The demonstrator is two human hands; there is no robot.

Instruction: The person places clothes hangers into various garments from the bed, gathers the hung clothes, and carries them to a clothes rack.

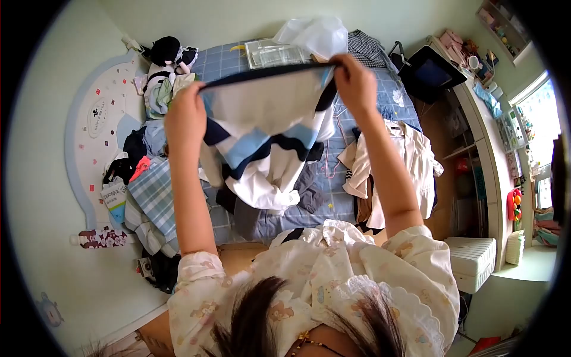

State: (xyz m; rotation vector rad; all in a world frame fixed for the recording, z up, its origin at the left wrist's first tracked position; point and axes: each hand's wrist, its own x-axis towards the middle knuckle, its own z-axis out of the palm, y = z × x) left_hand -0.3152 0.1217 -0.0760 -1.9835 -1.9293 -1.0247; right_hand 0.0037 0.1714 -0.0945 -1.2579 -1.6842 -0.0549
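Stretched out in the air between both hands is a white garment with light-blue and navy wavy bands and a dark straight edge along its top. My left hand grips one end of that dark edge. At the other end, my right hand is closed on the same edge, slightly higher. The garment's lower part hangs down in a bunch over the bed, and I cannot tell whether it touches the dark clothes behind it. Fingertips of both hands are partly hidden by the cloth.
The bed has a blue checked sheet. Piled clothes, including a plaid cloth, lie along the left headboard. Cream shirts lie at right. A clear plastic bag, a doll and a black monitor stand farther back.
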